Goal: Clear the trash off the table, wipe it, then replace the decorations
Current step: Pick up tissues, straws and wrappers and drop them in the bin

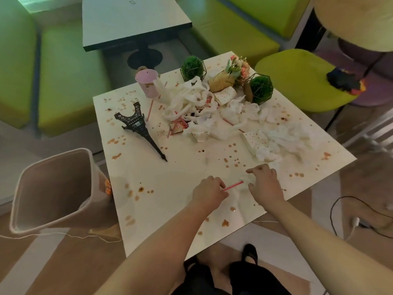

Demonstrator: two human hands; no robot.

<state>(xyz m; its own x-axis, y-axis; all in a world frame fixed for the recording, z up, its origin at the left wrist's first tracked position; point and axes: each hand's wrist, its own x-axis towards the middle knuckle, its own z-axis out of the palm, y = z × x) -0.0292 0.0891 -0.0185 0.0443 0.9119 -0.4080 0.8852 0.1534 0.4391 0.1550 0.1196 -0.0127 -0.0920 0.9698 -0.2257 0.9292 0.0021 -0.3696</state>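
Observation:
The white table is spattered with orange-brown stains. Near its front edge my left hand pinches one end of a red-and-white straw. My right hand grips a crumpled white tissue at the straw's other end. A big heap of crumpled tissues and wrappers covers the table's middle and right. A black Eiffel Tower model lies on its side at the left. At the back stand a pink cup, two green ball plants in wire frames and a toppled flower bouquet.
A beige trash bin stands tilted against the table's left side. Green benches and a green chair surround the table; another table is behind. A black cable lies on the floor at the right.

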